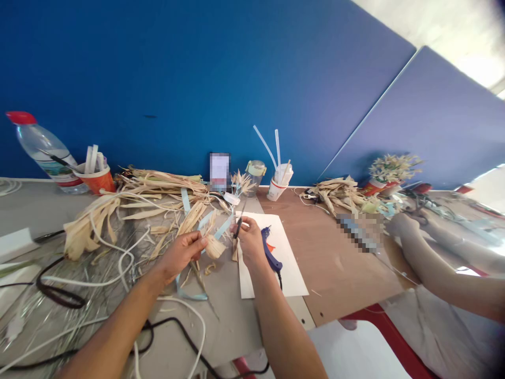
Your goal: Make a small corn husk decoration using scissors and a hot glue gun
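My left hand pinches a pale, dry corn husk piece between thumb and fingers. My right hand is closed around a slim dark tool with a thin tip pointing up and away; its exact kind is hard to make out. The two hands are apart, with the husk just left of the tool. Beside my right hand a purple glue gun lies on a white sheet. More husk strips and light blue ribbon lie beyond my left hand.
White cables and black cords cross the left side. Along the blue partition stand a red-capped bottle, an orange cup, a phone, a jar and a cup with glue sticks. Another person's arms are at right.
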`<move>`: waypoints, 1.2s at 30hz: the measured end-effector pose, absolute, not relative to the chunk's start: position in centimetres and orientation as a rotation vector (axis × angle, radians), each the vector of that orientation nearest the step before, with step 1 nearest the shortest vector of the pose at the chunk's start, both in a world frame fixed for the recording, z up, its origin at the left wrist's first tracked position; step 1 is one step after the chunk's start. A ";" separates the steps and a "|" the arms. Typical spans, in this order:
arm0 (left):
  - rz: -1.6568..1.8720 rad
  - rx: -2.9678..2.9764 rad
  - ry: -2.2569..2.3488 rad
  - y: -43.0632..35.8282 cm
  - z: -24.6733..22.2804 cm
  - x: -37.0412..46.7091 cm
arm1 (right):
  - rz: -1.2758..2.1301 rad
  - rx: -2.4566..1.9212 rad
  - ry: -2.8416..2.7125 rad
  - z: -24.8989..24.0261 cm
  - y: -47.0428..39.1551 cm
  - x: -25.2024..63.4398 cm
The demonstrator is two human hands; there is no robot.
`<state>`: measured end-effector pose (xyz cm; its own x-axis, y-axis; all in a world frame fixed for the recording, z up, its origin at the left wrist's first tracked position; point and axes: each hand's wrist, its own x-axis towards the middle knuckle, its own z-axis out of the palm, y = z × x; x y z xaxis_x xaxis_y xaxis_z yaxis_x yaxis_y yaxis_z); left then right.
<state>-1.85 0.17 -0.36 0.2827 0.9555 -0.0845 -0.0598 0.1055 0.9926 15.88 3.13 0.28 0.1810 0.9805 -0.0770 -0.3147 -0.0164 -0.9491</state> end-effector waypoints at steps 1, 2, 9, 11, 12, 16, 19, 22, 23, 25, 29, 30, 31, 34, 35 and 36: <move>0.969 1.209 0.988 0.2 -0.4 -1.9 | 1.113 -1.158 -0.821 0.2 3.3 16.2; 0.971 1.214 0.987 0.2 -0.4 -1.9 | 0.997 -1.213 -0.822 0.2 3.5 16.4; 0.960 1.196 0.975 0.2 -0.5 -1.9 | 1.401 -0.943 -0.998 1.3 2.5 16.2; 0.964 1.188 0.986 0.2 -0.4 -1.9 | 1.593 -0.868 -1.069 1.7 1.9 15.7; 0.975 1.182 0.992 0.2 -0.4 -1.8 | 1.650 -0.858 -1.089 1.8 1.6 15.5; 1.034 1.152 1.010 0.4 -0.5 -1.7 | 1.699 -0.872 -1.137 1.8 1.2 15.0; 1.049 1.129 1.035 0.5 -0.5 -1.6 | 1.685 -0.878 -1.113 1.4 1.4 14.9; 1.038 1.132 1.064 0.4 -0.4 -1.5 | 1.633 -0.888 -1.024 1.0 1.8 14.7; 1.028 1.146 1.073 0.3 -0.4 -1.4 | 1.610 -0.893 -0.992 0.9 1.9 14.6; 1.015 1.183 1.086 0.2 -0.2 -1.3 | 1.570 -0.901 -0.936 0.8 2.1 14.5; 1.072 1.246 1.122 0.1 -0.3 -1.1 | 1.526 -0.922 -0.884 0.7 2.2 14.2; 1.099 1.261 1.140 0.2 -0.4 -1.0 | 1.519 -0.932 -0.887 0.6 2.2 14.2; 1.121 1.274 1.158 0.3 -0.6 -1.0 | 1.512 -0.943 -0.895 0.6 2.1 14.1; 1.161 1.283 1.199 0.5 -1.2 -0.9 | 1.472 -0.974 -0.943 0.6 2.1 13.8; 1.165 1.272 1.206 0.5 -1.4 -0.9 | 1.449 -0.985 -0.963 0.6 2.1 13.8; 1.166 1.257 1.212 0.6 -1.6 -0.9 | 1.424 -0.996 -0.982 0.6 2.1 13.7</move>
